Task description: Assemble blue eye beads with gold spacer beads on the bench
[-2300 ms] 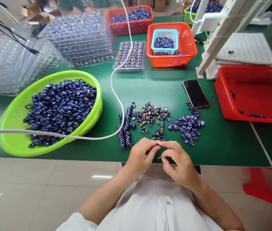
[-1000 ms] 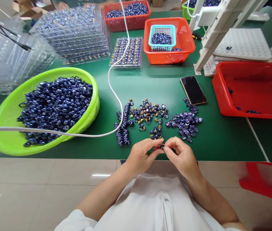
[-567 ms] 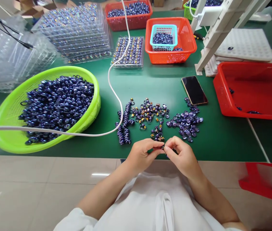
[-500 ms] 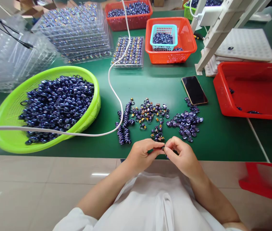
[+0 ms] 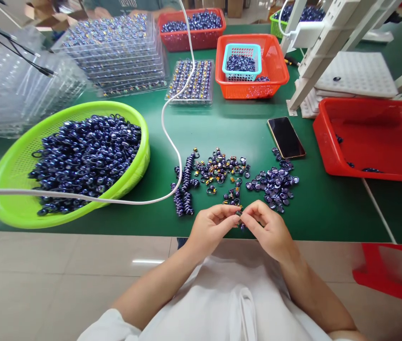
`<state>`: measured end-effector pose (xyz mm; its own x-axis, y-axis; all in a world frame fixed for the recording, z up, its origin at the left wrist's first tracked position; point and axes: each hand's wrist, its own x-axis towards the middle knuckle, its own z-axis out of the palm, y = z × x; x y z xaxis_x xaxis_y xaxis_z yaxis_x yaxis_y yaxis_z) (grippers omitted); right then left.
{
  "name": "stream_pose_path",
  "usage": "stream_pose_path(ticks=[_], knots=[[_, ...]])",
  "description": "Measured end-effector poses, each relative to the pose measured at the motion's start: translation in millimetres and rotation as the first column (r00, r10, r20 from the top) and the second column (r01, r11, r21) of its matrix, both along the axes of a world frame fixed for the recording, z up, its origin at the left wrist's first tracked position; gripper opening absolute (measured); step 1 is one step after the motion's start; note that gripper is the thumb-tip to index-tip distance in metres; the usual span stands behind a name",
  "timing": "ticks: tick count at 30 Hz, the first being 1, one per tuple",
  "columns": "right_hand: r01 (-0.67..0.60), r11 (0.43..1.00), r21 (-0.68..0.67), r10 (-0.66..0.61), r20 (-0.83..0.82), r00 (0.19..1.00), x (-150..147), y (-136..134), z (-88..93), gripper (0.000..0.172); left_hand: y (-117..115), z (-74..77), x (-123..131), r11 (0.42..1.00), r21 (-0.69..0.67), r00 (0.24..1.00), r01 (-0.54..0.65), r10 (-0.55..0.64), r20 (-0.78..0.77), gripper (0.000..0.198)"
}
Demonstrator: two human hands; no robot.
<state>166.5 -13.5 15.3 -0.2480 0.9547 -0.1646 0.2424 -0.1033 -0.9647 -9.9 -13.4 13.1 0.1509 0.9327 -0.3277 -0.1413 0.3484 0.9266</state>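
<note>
Fingertip to fingertip at the near edge of the table, my left hand [image 5: 206, 229] and my right hand [image 5: 268, 228] pinch a small dark piece [image 5: 238, 213] between them. Its details are mostly covered by my fingers. Just beyond lies a little group of dark rings with gold-coloured parts [image 5: 232, 194]. A larger scatter of similar rings [image 5: 218, 166] spreads behind it. Left of these, glossy dark blue rings [image 5: 187, 175] stand packed in rows. Flat, shiny dark caps [image 5: 275, 185] form a loose pile beyond my right hand.
A green basket [image 5: 144, 142] heaped with dark rings stands left. A white cable [image 5: 167, 132] crosses the table. A phone [image 5: 286, 137], a red tray [image 5: 382, 137], an orange basket [image 5: 275, 85] and stacked clear trays [image 5: 115, 61] surround the work area. Another person [image 5: 130, 5] sits opposite.
My fingers have shifted slightly on the small piece, with the left thumb now higher against it. The view has tilted up a little, bringing the person opposite into sight.
</note>
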Motion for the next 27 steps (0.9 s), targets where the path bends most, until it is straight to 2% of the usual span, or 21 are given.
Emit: stream_pose_path(ticks=[4, 10, 14, 16, 21, 24, 27], knots=[[0.038, 0.999, 0.015, -0.037, -0.079, 0.996, 6, -4, -11.2, 0.017, 4, 7.5, 1, 0.99, -0.121, 0.996, -0.067, 0.074, 0.054, 0.018], [0.034, 0.995, 0.093, -0.033, -0.015, 0.999, 16, -11, -21.2, 0.015, 6, 4.8, 1, 0.988, -0.124, 0.994, -0.096, 0.102, 0.048, 0.013], [0.025, 0.978, 0.207, -0.025, -0.002, 1.0, 15, -13, -21.4, 0.008, 7, 1.5, 2, 0.988, -0.115, 0.991, -0.1, 0.109, 0.074, 0.01], [0.016, 0.951, 0.31, -0.019, 0.009, 1.0, 14, -12, -20.3, 0.005, 8, 0.9, 2, 0.989, -0.117, 0.992, -0.086, 0.096, 0.083, 0.009], [-0.041, 0.819, 0.573, 0.005, 0.064, 0.998, 5, -10, -18.6, 0.024, 7, -0.9, 4, 0.992, -0.112, 0.991, -0.065, 0.078, 0.113, 0.01], [-0.063, 0.741, 0.668, -0.043, 0.141, 0.989, 2, -8, -21.0, 0.025, 5, -2.0, 7, 0.99, -0.115, 0.992, -0.08, 0.09, 0.084, 0.01], [-0.074, 0.706, 0.705, -0.092, 0.195, 0.977, 1, -8, -24.0, 0.024, 4, -2.5, 10, 0.99, -0.102, 0.995, -0.094, 0.096, 0.014, 0.011]])
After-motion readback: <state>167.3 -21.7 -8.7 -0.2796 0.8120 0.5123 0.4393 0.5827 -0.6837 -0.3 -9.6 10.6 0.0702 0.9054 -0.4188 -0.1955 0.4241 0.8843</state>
